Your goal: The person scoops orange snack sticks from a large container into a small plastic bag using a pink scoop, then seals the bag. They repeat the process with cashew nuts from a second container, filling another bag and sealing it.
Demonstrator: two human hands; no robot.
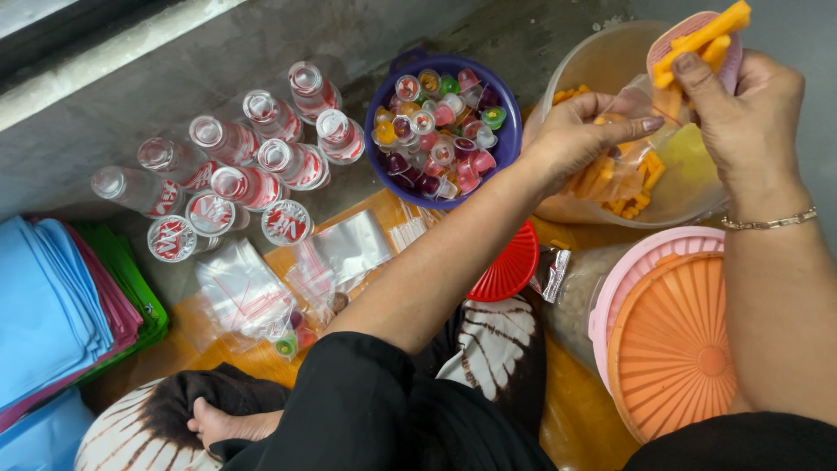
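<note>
My left hand [580,131] holds open a small clear plastic bag [641,166] partly filled with orange stick snacks, above a large clear tub [602,61] of the same snacks. My right hand [741,113] grips a pink scoop [697,39] heaped with orange sticks, tilted over the bag's mouth. A thin bracelet circles my right wrist.
A blue bowl [507,131] of colourful jelly cups stands left of the tub. Several small water bottles [253,157] cluster further left. Clear zip bags [253,288], a red lid [510,270], a pink container with orange lid [671,340] and stacked blue, pink and green cloths [61,305] surround me.
</note>
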